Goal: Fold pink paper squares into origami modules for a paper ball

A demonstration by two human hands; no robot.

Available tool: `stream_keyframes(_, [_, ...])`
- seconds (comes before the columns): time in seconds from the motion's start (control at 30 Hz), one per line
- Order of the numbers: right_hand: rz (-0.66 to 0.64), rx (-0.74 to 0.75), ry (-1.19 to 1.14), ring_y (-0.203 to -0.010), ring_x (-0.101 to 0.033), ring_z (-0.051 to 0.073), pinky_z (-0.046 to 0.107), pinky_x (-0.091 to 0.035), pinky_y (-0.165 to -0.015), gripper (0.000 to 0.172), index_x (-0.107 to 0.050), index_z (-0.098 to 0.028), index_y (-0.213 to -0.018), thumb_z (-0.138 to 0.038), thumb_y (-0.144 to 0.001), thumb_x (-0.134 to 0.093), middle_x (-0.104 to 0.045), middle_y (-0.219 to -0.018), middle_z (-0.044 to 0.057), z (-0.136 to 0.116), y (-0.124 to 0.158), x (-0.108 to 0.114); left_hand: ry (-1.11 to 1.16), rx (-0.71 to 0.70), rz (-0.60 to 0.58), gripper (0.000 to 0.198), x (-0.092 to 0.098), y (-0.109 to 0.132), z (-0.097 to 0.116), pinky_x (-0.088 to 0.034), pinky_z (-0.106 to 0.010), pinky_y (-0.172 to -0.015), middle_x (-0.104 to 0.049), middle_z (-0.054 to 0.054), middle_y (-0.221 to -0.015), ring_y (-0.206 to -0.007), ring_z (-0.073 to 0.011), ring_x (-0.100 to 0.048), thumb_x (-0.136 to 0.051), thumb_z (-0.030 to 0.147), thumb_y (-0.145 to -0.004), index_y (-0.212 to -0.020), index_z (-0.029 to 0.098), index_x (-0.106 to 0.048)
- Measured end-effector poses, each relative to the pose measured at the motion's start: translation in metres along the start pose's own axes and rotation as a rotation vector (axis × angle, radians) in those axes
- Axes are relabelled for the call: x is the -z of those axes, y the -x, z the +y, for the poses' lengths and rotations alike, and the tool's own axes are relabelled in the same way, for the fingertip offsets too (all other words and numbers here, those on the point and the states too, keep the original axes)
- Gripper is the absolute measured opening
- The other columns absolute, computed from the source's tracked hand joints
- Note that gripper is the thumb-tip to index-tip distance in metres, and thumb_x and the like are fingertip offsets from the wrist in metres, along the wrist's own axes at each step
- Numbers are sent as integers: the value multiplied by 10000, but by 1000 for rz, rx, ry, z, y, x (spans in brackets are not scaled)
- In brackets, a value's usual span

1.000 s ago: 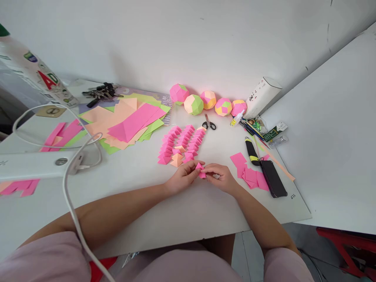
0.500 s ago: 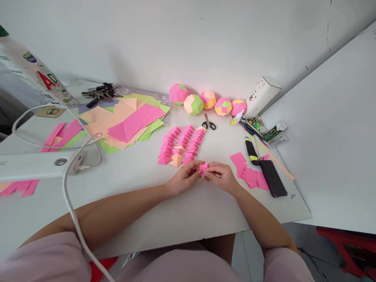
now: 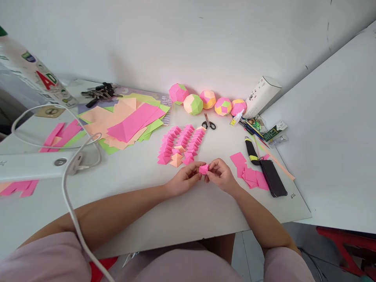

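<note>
A small folded pink paper piece is pinched between my two hands near the middle of the desk. My left hand grips its left side with thumb and fingers. On the right side, the thumb and fingertips of my right hand hold it too. Just beyond my hands, folded pink paper units stand in three rows, with a few peach ones among them. To the right of my right hand, flat pink paper squares lie overlapping.
Behind are black scissors and several paper balls. Coloured sheets and keys lie at the left. A white cable crosses over my left arm. A phone and a cutter are at the right.
The fingers of my right hand have lifted and spread a little, so more of the pink piece shows. My left hand has barely moved.
</note>
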State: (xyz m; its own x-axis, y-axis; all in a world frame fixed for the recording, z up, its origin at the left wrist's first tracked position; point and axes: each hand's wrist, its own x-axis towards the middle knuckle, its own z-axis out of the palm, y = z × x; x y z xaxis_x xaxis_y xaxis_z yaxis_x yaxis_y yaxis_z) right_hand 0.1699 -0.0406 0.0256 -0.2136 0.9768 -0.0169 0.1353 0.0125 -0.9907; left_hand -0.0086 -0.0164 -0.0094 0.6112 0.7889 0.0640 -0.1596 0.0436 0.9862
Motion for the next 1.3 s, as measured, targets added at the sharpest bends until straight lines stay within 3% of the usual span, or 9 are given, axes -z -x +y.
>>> stream_keyframes(0.23, [-44,-37,38,-596,-572,98,259,-490,-581,457,-363,-249,-1118,-180,-741,-614,-577,-777,-35,4,0,-1,-109,-23,-31,387,-1,0,2,-374,-241,-564,-470,24,-716,-602,-95,-428,-525,331,-856,-1215,197,-471])
stream_keyframes(0.63, [-69,120,295,-536,-452,70,186,-375,-493,326,-488,-212,-1020,-86,-720,-507,-502,-650,-54,-3,1,5,-33,26,-50,342,0,0,8,-343,-243,-569,-391,43,-680,-604,-96,-390,-502,310,-855,-1176,192,-494])
stream_keyframes(0.83, [-123,275,296,-609,-538,83,233,-475,-576,285,-589,-191,-980,-74,-746,-475,-555,-818,15,3,-2,7,46,80,-37,334,2,0,7,-358,-242,-581,-454,26,-713,-640,-105,-427,-490,332,-872,-1183,210,-497])
stream_keyframes(1.07, [-71,277,277,-625,-601,100,247,-519,-583,211,-631,-183,-1007,-152,-843,-503,-618,-877,50,7,-5,8,57,162,0,390,1,0,10,-312,-227,-504,-407,55,-603,-542,-94,-371,-448,441,-888,-1182,190,-490])
stream_keyframes(1.17, [-22,295,301,-621,-582,107,246,-503,-581,139,-660,-172,-910,-227,-859,-543,-622,-792,43,4,-6,9,61,146,43,396,0,0,13,-335,-226,-504,-422,51,-610,-555,-97,-404,-466,480,-871,-1124,178,-506])
stream_keyframes(1.3, [-8,183,298,-590,-556,105,240,-482,-571,207,-658,-169,-858,-332,-877,-531,-602,-681,15,0,-4,7,56,113,98,314,-1,-2,14,-363,-215,-486,-486,36,-660,-528,-76,-436,-518,467,-849,-952,170,-524])
